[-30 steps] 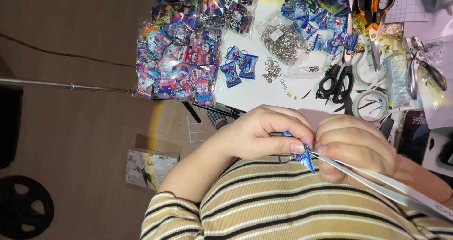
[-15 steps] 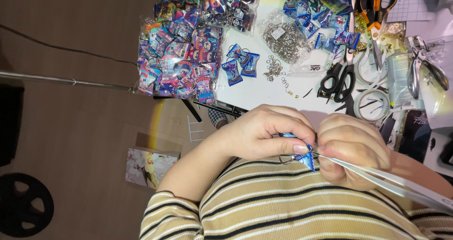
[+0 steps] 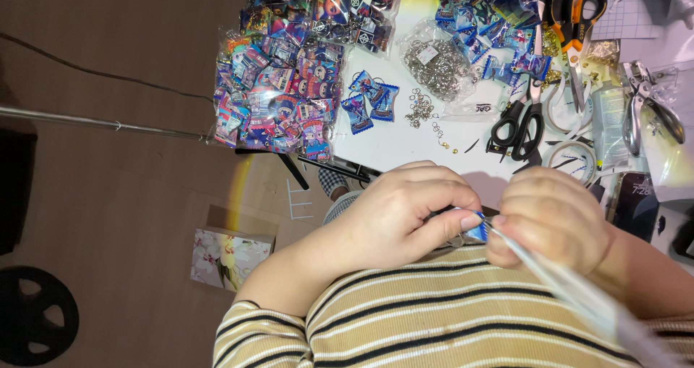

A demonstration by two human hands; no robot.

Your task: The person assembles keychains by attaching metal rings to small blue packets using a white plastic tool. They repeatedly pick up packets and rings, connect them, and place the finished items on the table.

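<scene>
Fingertips of the left hand [image 3: 405, 220] are being pinched shut on a small glossy blue charm [image 3: 476, 230], held against the striped ribbed shirt [image 3: 448, 317]; the right hand [image 3: 553, 220] is being curled closed around a clear plastic sleeve [image 3: 578, 296]. Crinkly bags of colourful charms [image 3: 275, 97], a heap of metal rings [image 3: 437, 68] and black scissors [image 3: 520, 122] are being kept on the white table [image 3: 397, 147] just beyond

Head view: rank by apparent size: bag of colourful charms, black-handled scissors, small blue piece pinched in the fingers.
1. Bag of colourful charms, by far the largest.
2. Black-handled scissors.
3. Small blue piece, mostly hidden between the left hand and right hand; it is nearer the camera, yet looks smallest.
</scene>
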